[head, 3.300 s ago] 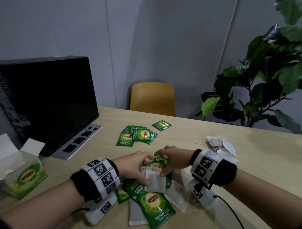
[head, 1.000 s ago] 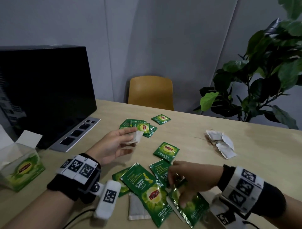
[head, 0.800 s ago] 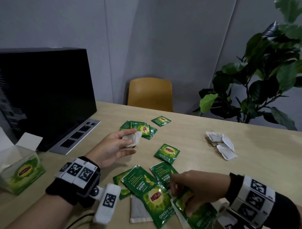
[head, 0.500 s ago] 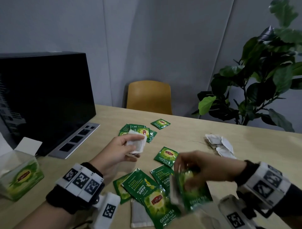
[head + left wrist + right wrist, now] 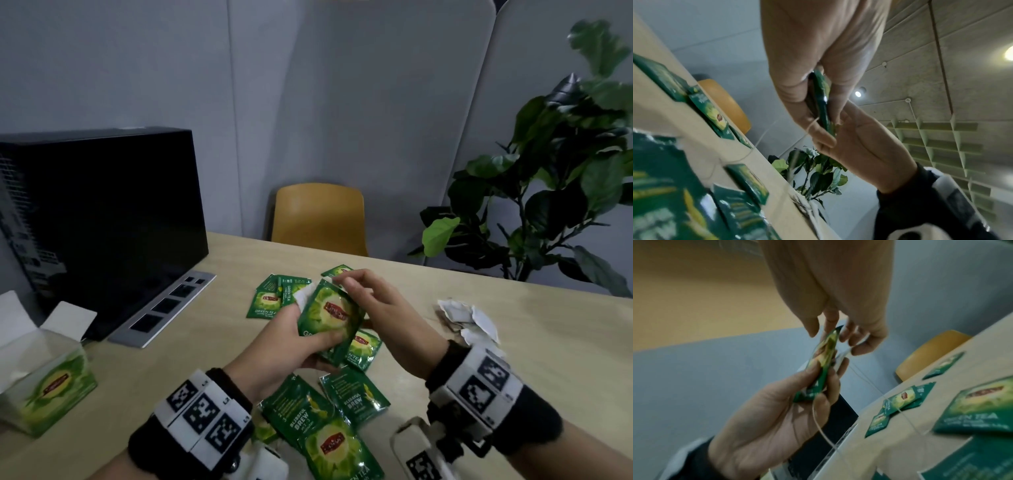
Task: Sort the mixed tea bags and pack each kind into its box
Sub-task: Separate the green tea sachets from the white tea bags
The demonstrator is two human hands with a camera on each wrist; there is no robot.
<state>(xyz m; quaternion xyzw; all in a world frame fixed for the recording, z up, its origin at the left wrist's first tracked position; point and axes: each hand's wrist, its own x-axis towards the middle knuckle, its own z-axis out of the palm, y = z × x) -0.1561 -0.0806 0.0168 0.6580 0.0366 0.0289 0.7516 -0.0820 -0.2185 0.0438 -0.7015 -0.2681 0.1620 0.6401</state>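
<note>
My left hand (image 5: pixel 322 342) holds a green tea packet (image 5: pixel 329 315) upright above the table, thumb across its front. A white tea bag (image 5: pixel 303 296) sits behind the packet in the same hand. My right hand (image 5: pixel 346 282) pinches the packet's top edge. In the left wrist view the packet (image 5: pixel 821 95) is seen edge-on between thumb and fingers. In the right wrist view a thin string hangs below the packet (image 5: pixel 824 356). An open green tea box (image 5: pixel 51 387) stands at the left. Several green packets (image 5: pixel 329 428) lie near me, and more (image 5: pixel 274 298) lie farther back.
A small heap of white tea bags (image 5: pixel 469 318) lies on the wooden table (image 5: pixel 513 377) to the right. A black device (image 5: pixel 102 222) on a grey base stands at the left. A yellow chair (image 5: pixel 318 216) and a leafy plant (image 5: pixel 565 171) are beyond the far edge.
My right hand picked a green packet out of the near pile and carried it up to my left hand. My left hand, which held only the white bag, now grips both.
</note>
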